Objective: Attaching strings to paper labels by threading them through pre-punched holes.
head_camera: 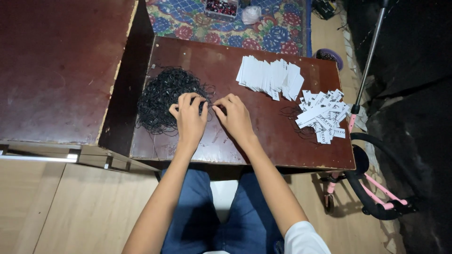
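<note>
A tangled pile of thin black strings (162, 96) lies at the left of a low dark brown table (263, 146). My left hand (189, 117) rests at the pile's right edge, fingers curled and pinching at strings. Right beside it, my right hand (235, 115) has its fingertips on a black string between the two hands. A fanned row of white paper tags (270, 75) lies at the table's far middle. A loose heap of white tags with black strings attached (322, 115) sits at the right.
A taller dark brown cabinet top (56, 66) stands to the left. A patterned floral rug (263, 23) lies beyond the table, with a small box and a plastic bag on it. A pink and black wheeled frame (372, 188) and a metal pole (369, 56) stand at the right.
</note>
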